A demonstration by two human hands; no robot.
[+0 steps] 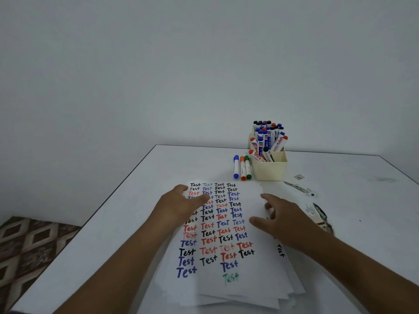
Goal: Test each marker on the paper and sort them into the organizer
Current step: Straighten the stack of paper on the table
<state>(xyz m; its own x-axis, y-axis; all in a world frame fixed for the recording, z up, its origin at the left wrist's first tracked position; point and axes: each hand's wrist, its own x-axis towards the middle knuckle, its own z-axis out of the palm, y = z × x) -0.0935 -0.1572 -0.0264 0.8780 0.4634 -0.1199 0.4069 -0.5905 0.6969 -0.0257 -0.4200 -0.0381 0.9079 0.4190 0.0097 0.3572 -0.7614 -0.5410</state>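
**Ana:** Hands first — where are they?

**Ben:** Both rest over a stack of paper (226, 245) on a white table (113, 234). Left hand (181, 206) lies on the upper left of the top sheet, fingers straight and relaxed, holding nothing. Right hand (281, 215) hovers at the sheet's right edge, fingers loosely spread, also holding nothing that I can see.

**Ana:** And the markers?

**Ben:** The sheet is nearly filled with the word "Test" in black, blue, red and green. Beyond its far edge stands a cream organizer (269, 168) crowded with markers. Just left of it lie three loose ones side by side: a blue marker (236, 167), an orange marker (242, 168) and a green marker (248, 167).

**Ana:** Which step is this?

**Ben:** Seemingly between markers — perhaps shifting to a fresh sheet. Next would call for reaching forward to a loose marker and uncapping it.

**Ana:** Room to move?

**Ben:** Open table lies left of the paper; the left table edge drops to patterned floor (29, 245). To the right, dark scuffs (322, 214) mark the surface.
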